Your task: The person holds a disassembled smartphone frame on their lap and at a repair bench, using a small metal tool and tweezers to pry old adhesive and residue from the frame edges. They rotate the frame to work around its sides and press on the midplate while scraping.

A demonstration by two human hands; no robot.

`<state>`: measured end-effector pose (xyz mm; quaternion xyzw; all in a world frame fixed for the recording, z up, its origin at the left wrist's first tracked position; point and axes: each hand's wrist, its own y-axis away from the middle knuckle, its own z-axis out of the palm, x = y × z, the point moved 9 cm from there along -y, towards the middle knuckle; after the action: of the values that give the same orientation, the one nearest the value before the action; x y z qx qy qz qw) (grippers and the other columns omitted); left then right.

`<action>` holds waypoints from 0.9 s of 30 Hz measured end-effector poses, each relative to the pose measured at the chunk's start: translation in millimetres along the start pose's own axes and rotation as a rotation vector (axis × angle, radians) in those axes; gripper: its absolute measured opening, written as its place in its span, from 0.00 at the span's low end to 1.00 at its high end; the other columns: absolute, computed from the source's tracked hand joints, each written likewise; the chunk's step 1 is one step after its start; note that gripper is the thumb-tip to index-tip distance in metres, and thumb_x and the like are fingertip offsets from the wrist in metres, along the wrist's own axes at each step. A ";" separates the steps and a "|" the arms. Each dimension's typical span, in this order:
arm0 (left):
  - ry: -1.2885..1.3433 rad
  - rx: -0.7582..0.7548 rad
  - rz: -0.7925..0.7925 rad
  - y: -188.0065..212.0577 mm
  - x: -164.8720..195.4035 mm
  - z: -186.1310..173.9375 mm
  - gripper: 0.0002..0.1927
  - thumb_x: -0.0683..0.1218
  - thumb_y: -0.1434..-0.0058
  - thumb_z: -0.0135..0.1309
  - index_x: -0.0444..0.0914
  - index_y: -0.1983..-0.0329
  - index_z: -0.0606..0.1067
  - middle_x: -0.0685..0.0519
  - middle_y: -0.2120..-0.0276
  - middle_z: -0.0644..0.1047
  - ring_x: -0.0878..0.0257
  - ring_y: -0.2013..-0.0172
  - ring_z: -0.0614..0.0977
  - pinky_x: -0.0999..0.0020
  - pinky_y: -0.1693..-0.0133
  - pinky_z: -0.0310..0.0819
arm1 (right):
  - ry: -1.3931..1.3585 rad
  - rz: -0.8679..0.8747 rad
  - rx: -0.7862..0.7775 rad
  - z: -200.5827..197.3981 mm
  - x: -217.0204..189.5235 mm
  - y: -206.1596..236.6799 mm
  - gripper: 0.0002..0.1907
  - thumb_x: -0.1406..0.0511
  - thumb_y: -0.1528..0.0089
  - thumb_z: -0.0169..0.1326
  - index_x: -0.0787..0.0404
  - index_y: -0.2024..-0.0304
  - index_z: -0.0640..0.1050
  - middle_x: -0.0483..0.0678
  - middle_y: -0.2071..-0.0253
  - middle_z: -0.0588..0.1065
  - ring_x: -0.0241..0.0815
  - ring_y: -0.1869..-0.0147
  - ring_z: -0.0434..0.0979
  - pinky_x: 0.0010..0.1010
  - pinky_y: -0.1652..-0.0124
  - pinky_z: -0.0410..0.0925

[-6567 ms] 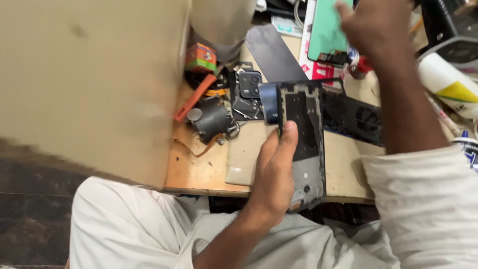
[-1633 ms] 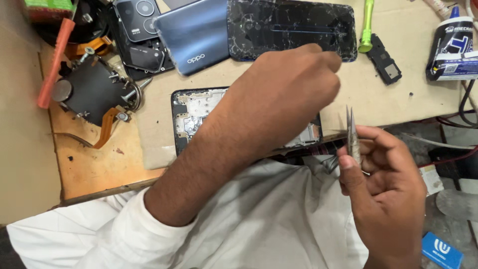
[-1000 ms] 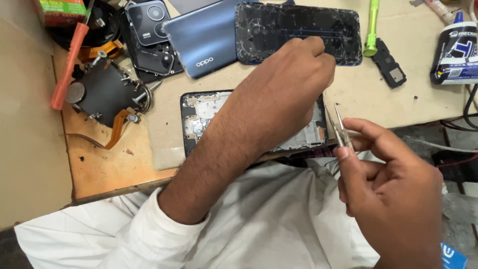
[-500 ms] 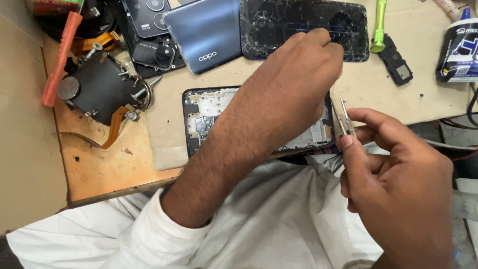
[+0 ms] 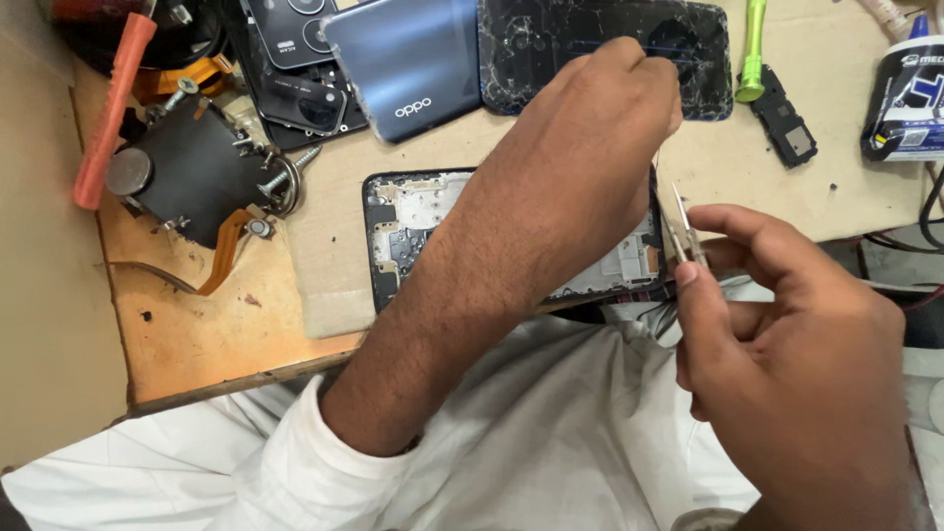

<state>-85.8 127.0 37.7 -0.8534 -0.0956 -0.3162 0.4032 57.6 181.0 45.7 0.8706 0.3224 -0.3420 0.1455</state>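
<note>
One orange pry tool (image 5: 110, 108) lies far left on the wooden table (image 5: 211, 334), beside one black screwed module (image 5: 202, 172). One opened phone frame (image 5: 413, 231) rests mid-table under the left hand (image 5: 590, 128), fingers curled together. One blue back cover (image 5: 408, 64) and one cracked screen (image 5: 551, 44) lie beyond. The right hand (image 5: 787, 344) pinches one pair of tweezers (image 5: 682, 224).

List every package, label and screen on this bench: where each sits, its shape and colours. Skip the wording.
Cracked phone screen: top centre, flat dark rectangle with shattered glass, partly behind the left hand.
Blue back cover: left of that screen, rounded rectangle, small white logo.
Glue bottle: top right corner, black body with a white and blue label.
Opened phone frame: centre, under the left forearm, black rim, silver inside; no display visible.
</note>
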 end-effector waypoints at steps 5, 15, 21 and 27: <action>0.074 0.045 -0.151 -1.9 -9.8 -4.5 0.05 0.40 0.28 0.50 0.31 0.60 0.72 0.42 0.62 0.75 0.45 0.60 0.81 0.52 0.56 0.77 | 0.080 -0.010 0.004 0.6 -2.2 0.5 0.16 0.72 0.35 0.56 0.66 0.44 0.78 0.46 0.62 0.83 0.31 0.80 0.78 0.25 0.84 0.67; 0.092 0.087 -0.256 -0.4 -18.5 -12.4 0.09 0.42 0.25 0.46 0.31 0.57 0.73 0.43 0.61 0.77 0.48 0.61 0.83 0.53 0.57 0.78 | 0.062 -0.024 0.016 3.0 -8.6 1.8 0.16 0.72 0.34 0.55 0.68 0.43 0.78 0.47 0.61 0.84 0.31 0.80 0.78 0.23 0.86 0.69; 0.095 0.095 -0.246 0.9 -20.4 -12.1 0.09 0.42 0.26 0.47 0.31 0.58 0.73 0.43 0.62 0.77 0.48 0.61 0.83 0.54 0.57 0.78 | 0.065 -0.016 0.011 4.3 -8.5 1.6 0.16 0.72 0.35 0.55 0.68 0.44 0.78 0.46 0.61 0.84 0.31 0.79 0.79 0.23 0.86 0.69; 0.047 0.091 -0.215 2.2 -13.1 -20.3 0.04 0.39 0.28 0.51 0.32 0.57 0.73 0.42 0.59 0.76 0.45 0.58 0.81 0.51 0.53 0.76 | 0.094 -0.024 0.049 6.0 -11.7 2.1 0.15 0.72 0.35 0.56 0.66 0.45 0.79 0.47 0.62 0.84 0.31 0.79 0.79 0.24 0.84 0.69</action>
<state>-104.5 111.5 38.0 -0.8114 -0.1915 -0.3726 0.4075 49.5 171.2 49.5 0.8852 0.3307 -0.3100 0.1048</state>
